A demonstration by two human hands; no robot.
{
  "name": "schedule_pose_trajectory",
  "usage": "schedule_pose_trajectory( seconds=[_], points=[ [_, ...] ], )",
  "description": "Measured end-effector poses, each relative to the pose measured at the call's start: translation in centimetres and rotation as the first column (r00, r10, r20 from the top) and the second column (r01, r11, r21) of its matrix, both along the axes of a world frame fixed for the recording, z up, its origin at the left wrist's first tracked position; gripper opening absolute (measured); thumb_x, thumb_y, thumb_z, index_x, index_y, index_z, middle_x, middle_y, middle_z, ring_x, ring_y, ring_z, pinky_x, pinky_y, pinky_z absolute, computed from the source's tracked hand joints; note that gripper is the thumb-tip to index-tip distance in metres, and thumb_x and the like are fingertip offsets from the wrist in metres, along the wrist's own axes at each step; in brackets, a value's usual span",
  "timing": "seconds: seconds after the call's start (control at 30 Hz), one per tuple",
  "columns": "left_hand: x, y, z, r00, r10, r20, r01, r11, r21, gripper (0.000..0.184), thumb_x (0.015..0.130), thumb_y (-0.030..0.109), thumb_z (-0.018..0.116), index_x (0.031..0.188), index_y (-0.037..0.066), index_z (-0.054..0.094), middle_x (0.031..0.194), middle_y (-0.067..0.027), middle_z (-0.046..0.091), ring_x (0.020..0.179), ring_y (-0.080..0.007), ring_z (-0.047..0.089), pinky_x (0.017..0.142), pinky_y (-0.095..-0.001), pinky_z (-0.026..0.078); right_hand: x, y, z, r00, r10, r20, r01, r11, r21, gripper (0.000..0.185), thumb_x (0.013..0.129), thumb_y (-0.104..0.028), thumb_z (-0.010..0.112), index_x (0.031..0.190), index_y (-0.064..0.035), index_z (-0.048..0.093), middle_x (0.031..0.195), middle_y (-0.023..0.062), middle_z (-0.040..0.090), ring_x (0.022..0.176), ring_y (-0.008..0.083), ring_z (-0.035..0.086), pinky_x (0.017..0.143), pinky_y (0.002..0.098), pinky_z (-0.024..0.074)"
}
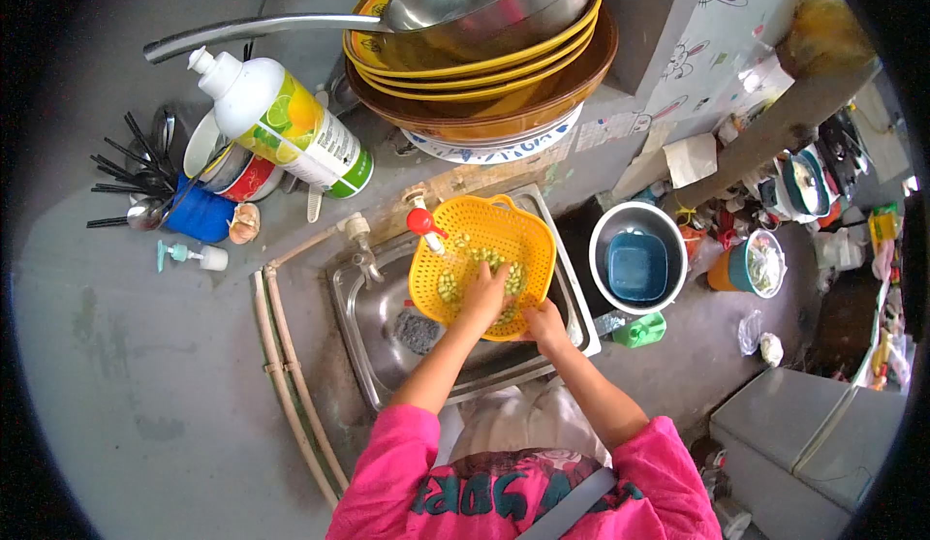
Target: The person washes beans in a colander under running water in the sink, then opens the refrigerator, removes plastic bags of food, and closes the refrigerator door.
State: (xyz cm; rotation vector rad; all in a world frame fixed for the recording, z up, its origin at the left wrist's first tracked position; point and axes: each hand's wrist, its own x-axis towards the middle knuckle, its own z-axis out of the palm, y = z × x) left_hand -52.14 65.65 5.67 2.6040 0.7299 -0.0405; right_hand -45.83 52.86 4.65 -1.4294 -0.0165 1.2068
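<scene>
A yellow plastic colander point(528, 240) is over the metal sink point(387, 370), under a tap with a red handle point(422, 222). Small pale green beans or peas point(448, 286) lie inside it. My left hand point(487, 293) reaches into the colander among the green pieces, fingers partly bent and their tips hard to make out. At the colander's lower right rim, my right hand point(547, 327) grips the edge. A second metal tap point(365, 261) stands at the sink's left side.
Stacked yellow plates point(591, 44) with a metal ladle on top stand behind the sink. A detergent bottle point(291, 128) and utensils are at left. Right of the sink are a metal basin point(601, 240), a green container point(641, 330) and a bucket point(741, 271).
</scene>
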Motion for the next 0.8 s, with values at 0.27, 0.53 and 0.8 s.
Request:
schedule_pose_trajectory(
  seconds=[0.27,0.53,0.8],
  points=[
    [-1.1,4.1,0.3,0.989,0.043,0.140,-0.028,0.994,-0.105,0.019,0.075,0.012,0.057,0.092,0.007,0.055,0.100,-0.0209,0.049,0.082,-0.0352,0.054,0.069,-0.0417,0.045,0.5,0.5,1.5,0.992,0.088,0.085,-0.087,0.996,-0.021,0.031,0.081,-0.003,0.038,0.111,-0.0001,0.042,0.094,0.0123,0.056,0.074,0.0252,0.061,0.053,0.0347,0.0545],
    [-0.6,3.5,1.0,0.959,0.281,0.045,-0.284,0.950,0.128,0.061,0.075,0.038,0.059,0.126,0.013,0.036,0.132,-0.0158,0.029,0.116,-0.0349,0.034,0.088,-0.0505,0.034,-0.9,0.1,-0.1,0.955,0.103,0.277,-0.099,0.995,-0.028,0.028,0.081,-0.010,0.043,0.104,0.0044,0.048,0.079,0.0161,0.060,0.061,0.0217,0.061,0.048,0.0312,0.0508],
    [-1.7,1.2,0.5,0.940,-0.340,-0.015,0.341,0.940,0.030,0.029,0.078,0.024,0.054,0.104,0.011,0.054,0.110,-0.0160,0.046,0.102,-0.0327,0.045,0.082,-0.0438,0.040,-0.7,0.2,0.1,0.991,0.069,0.118,-0.067,0.998,-0.021,0.028,0.080,-0.008,0.043,0.105,0.0035,0.048,0.081,0.0153,0.059,0.067,0.0222,0.062,0.050,0.0317,0.0519]
  ],
)
